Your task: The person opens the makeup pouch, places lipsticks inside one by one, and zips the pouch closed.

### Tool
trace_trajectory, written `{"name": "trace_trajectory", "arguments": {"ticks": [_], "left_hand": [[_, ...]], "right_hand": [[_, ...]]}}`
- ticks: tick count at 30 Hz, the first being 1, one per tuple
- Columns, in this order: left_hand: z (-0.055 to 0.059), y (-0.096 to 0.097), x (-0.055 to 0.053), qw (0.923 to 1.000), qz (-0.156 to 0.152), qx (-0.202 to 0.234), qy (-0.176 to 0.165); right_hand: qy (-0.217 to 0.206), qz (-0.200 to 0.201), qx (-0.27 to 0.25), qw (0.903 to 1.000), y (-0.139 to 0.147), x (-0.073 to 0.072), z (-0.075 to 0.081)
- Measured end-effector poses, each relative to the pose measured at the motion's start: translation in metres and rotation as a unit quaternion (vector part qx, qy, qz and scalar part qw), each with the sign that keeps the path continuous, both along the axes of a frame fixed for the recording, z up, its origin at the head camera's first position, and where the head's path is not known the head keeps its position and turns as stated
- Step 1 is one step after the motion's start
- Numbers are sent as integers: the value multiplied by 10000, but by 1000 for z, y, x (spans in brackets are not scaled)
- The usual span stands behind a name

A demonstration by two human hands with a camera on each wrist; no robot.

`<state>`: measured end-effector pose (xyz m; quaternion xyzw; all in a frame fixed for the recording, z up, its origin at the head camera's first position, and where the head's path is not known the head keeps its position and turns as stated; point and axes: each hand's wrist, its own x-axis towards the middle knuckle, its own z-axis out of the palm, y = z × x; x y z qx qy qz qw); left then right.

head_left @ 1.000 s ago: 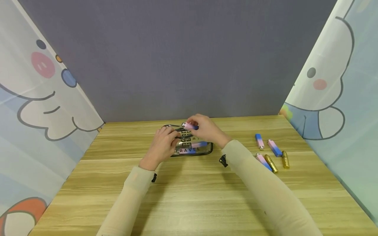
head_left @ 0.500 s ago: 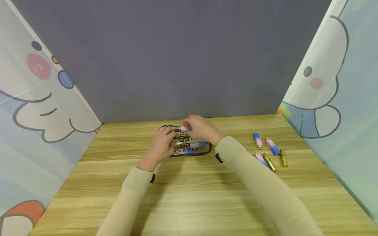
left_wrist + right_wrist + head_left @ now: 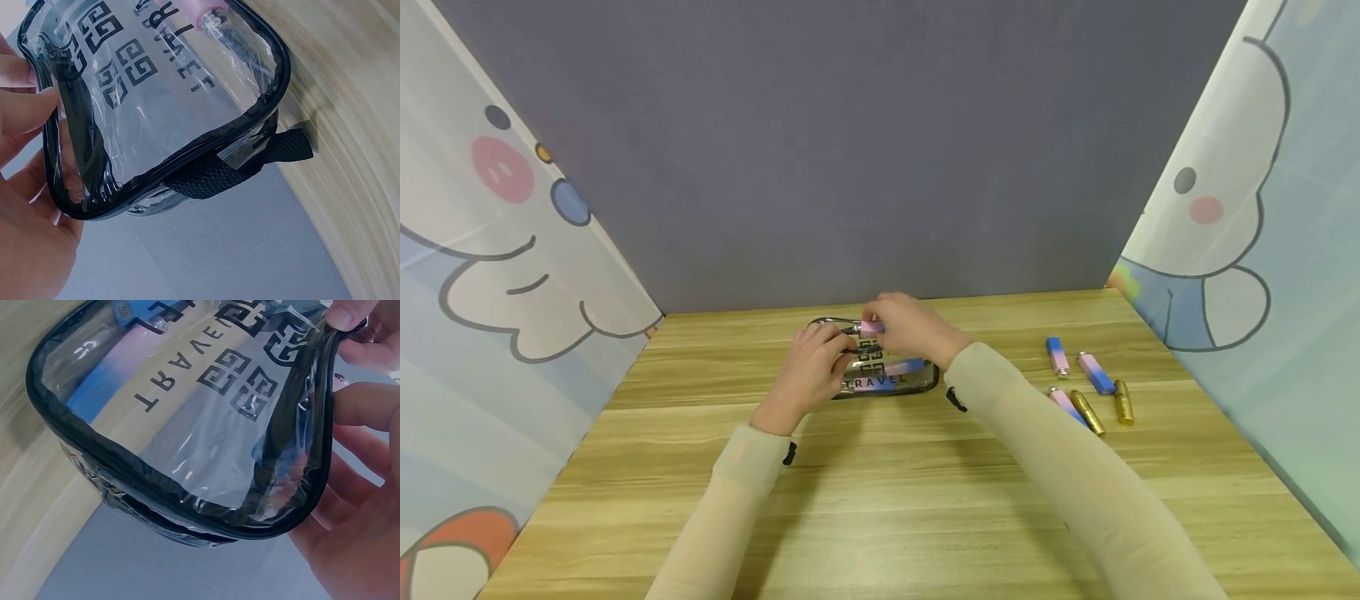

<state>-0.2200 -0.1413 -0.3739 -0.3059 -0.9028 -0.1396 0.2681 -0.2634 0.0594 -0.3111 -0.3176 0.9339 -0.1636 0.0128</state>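
Observation:
A clear pouch (image 3: 928, 385) with black piping and the word TRAVEL stands at the back middle of the table. Its top edge is pinched by my left hand (image 3: 805, 365); the left wrist view shows thumb and fingers on the piping of the pouch (image 3: 156, 119). My right hand (image 3: 913, 327) pinches a pink-and-blue lipstick tube (image 3: 871, 328) lying sideways at the pouch's mouth, its blue end hidden by the fingers. Through the clear wall show pink-and-blue tubes (image 3: 904, 367) inside. In the right wrist view the right hand (image 3: 350, 525) is beside the piping, its tube mostly hidden.
On the right of the wooden table (image 3: 850, 500) lie several pink-and-blue tubes (image 3: 1096, 373) and two gold bullet-shaped tubes (image 3: 1123, 403). A grey panel (image 3: 880, 150) rises behind the table, with cartoon-printed curtains (image 3: 1232, 250) at both sides.
My right hand has moved slightly left and down with the lipstick tube, closer over the pouch's mouth. The left hand keeps its hold on the edge.

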Motion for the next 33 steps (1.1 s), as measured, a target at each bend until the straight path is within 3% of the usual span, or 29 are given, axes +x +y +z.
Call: {"name": "trace_trajectory", "arguments": {"ticks": [21,33], "left_hand": [[0,1,1,10000,75,39,-12],[-1,2,0,9999,136,17,-101]], "right_hand": [[357,-6,44,9994,10,6,1],[433,-307,-144,9985,38,15,3]]}}
